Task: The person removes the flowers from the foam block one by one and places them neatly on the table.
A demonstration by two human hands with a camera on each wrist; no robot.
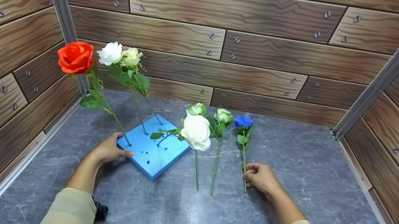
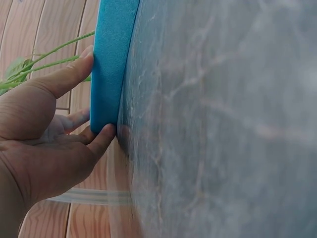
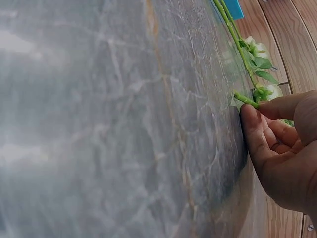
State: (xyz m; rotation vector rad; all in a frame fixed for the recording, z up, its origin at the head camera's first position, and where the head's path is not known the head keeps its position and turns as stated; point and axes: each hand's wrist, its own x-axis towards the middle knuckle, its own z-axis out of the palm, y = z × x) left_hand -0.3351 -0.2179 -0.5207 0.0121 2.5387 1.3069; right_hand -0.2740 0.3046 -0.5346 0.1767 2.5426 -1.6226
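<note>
A blue foam block (image 1: 156, 159) with small holes lies on the table, stems standing in it. My left hand (image 1: 110, 149) grips its left corner, thumb on the top face and fingers against the side (image 2: 106, 69). A red rose (image 1: 75, 57), a white rose (image 1: 110, 53) and a pale yellow rose (image 1: 131, 57) rise from the block. A large white rose (image 1: 196, 132) leans out over its right side. My right hand (image 1: 261, 178) pinches the lower stem of a blue rose (image 1: 244, 121) between thumb and fingers; the cut stem end (image 3: 242, 99) pokes out past the fingertips.
Two pale green roses lie right of the block: one (image 1: 223, 116) with its stem toward me, another (image 1: 196, 108) partly hidden behind the large white rose. Wood-patterned walls (image 1: 222, 43) with metal corner posts (image 1: 381, 69) enclose the grey marbled table (image 1: 303, 154).
</note>
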